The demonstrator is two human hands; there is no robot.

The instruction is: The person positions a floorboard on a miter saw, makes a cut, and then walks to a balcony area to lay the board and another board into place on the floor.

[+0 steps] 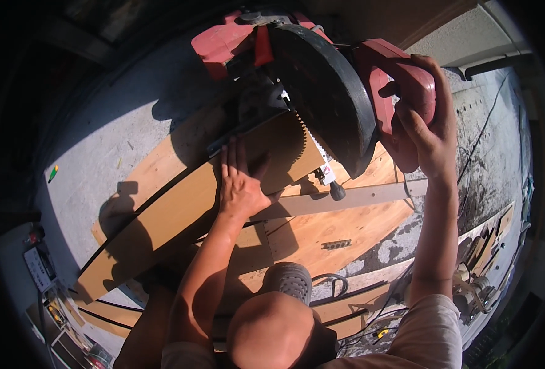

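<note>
A long tan board (174, 212) lies slantwise across a red and black miter saw (322, 80). My left hand (243, 190) presses flat on the board with its fingers stretched toward the saw's fence. My right hand (435, 132) is wrapped round the saw's red handle (401, 67), to the right of the black blade guard. The toothed edge of the blade shows over the board's right end, with a toothed shadow on the wood. I cannot tell whether the blade touches the board. A dark knob (338, 192) juts from the saw's base below it.
Under the saw lies a plywood sheet (322, 230) on a stained concrete floor (100, 154). My grey clog (291, 281) and bent knee are close below the board. Dark cables run at the right, near wood offcuts (486, 249). Tools lie in a tray (57, 310) at the lower left.
</note>
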